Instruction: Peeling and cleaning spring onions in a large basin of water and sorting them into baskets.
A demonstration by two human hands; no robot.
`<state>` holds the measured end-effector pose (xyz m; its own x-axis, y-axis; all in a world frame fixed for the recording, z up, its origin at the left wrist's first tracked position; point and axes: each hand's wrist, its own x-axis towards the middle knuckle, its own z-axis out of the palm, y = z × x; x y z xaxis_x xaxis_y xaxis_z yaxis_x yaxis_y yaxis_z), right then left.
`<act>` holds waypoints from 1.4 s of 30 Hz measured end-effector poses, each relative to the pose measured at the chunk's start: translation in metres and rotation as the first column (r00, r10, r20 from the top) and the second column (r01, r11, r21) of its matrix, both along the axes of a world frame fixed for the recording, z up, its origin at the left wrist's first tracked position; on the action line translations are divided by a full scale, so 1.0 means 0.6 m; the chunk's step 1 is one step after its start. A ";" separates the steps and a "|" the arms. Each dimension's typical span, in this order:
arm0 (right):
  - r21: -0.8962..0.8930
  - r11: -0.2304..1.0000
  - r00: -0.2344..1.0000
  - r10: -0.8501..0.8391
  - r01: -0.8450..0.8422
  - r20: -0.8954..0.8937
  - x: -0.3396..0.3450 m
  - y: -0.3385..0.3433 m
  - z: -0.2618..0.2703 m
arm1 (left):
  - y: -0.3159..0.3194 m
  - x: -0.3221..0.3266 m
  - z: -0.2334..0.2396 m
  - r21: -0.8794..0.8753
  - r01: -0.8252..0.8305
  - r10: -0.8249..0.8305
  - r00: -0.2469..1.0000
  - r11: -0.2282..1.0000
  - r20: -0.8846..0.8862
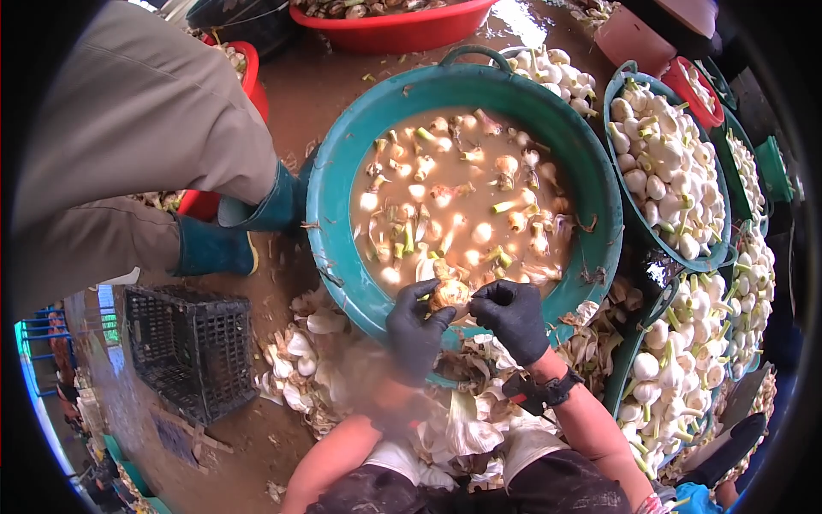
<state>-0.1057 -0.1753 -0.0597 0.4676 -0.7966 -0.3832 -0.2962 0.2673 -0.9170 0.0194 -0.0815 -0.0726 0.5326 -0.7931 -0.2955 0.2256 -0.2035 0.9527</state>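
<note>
In black gloves, both of my hands meet over the near rim of a large green tub (331,141). My left hand (416,337) grips a brownish garlic bulb (451,295) between thumb and fingers. Thumb and forefinger of my right hand (510,318) are pinched together at the bulb's right side; whether a bit of skin is between them is too small to tell. Muddy water (462,173) fills the tub, with many garlic bulbs floating in it, some with green stem stubs. Papery garlic skins (472,430) lie over my lap and below the rim.
Tubs of cleaned white garlic (671,173) line the right side. A black plastic crate (192,353) lies on the wet floor at left. Another person's leg in a green rubber boot (212,247) stands left of the tub. A red basin (398,29) is beyond it.
</note>
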 end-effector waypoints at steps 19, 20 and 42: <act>-0.437 0.887 0.982 0.187 -0.150 0.043 -0.036 -0.031 0.021 | 0.001 0.028 0.018 -0.249 -0.005 -0.184 0.660 0.969 -0.729; -0.433 0.879 0.971 0.236 -0.201 0.026 -0.035 -0.030 0.021 | 0.001 0.028 0.011 -0.249 0.026 -0.206 0.647 0.968 -0.734; -0.661 0.720 0.946 -0.021 -0.211 -0.324 -0.068 -0.039 -0.032 | 0.007 0.025 -0.003 -0.032 0.162 -0.165 0.957 0.986 -0.238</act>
